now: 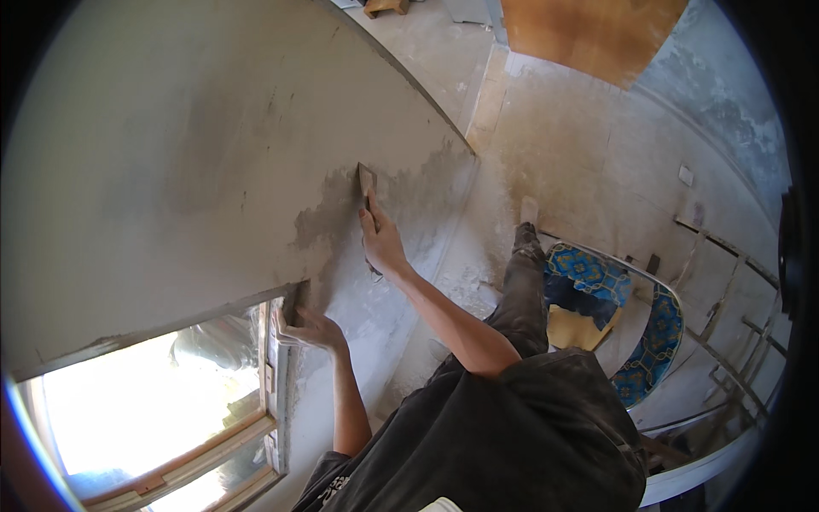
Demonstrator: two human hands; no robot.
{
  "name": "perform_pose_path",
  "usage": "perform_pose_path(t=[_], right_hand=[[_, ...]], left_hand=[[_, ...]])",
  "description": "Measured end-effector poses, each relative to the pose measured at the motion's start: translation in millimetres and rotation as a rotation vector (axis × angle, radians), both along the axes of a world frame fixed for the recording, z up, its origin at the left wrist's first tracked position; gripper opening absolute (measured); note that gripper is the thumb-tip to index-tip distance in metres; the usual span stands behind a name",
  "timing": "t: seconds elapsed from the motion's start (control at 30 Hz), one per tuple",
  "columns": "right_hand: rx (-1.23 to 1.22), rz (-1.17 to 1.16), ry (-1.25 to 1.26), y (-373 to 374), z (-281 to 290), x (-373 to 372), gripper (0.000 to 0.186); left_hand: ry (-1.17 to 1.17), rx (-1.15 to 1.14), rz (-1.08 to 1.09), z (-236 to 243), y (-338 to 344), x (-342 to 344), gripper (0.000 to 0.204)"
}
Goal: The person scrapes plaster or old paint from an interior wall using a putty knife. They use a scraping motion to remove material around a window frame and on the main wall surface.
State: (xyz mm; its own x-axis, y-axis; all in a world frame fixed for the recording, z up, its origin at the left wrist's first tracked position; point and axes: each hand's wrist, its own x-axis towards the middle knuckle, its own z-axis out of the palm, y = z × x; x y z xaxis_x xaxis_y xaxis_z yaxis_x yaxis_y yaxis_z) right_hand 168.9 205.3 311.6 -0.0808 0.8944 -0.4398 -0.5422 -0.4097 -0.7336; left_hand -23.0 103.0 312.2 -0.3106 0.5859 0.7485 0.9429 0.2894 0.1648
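My right hand (381, 243) grips a flat plastering trowel (367, 179) and presses its blade against the grey wall (171, 154), at the edge of a darker wet patch of plaster (328, 213). My left hand (311, 328) rests with spread fingers on the corner of the window opening, holding the wall's edge just below the wet patch. Both forearms reach up from my dark shirt at the lower middle.
A bright window with a wooden frame (171, 401) fills the lower left. My leg stands on a dusty floor (580, 145). A round blue patterned basin (631, 316) with plaster sits at the right, near metal bars (734, 341). A brown board (589, 34) lies at the top.
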Motion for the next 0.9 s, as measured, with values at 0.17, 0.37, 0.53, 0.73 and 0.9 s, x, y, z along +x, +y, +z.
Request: perform_pose_path(t=[0.17, 0.37, 0.53, 0.73, 0.9], right_hand=[[0.032, -0.048, -0.015, -4.4, 3.7, -0.2, 0.055], [0.145, -0.129, -0.3, -29.1, -21.2, -60.7, 0.053], [-0.047, -0.113, -0.098, 21.3, -10.7, -4.5, 0.05], [0.1, -0.13, -0.142, -29.3, -16.7, -35.7, 0.052], [0.106, 0.08, -0.192, -48.0, -3.2, -43.9, 0.053]], left_hand=[[-0.069, -0.007, -0.048, 9.6, -3.4, 5.9, 0.038], [-0.101, -0.012, -0.093, 20.9, -3.7, 17.8, 0.041], [-0.177, -0.069, -0.134, 28.2, -7.1, 18.7, 0.044], [-0.226, -0.112, -0.178, 37.1, -10.8, 20.2, 0.051], [-0.134, -0.135, -0.127, 36.2, -20.8, 11.4, 0.051]])
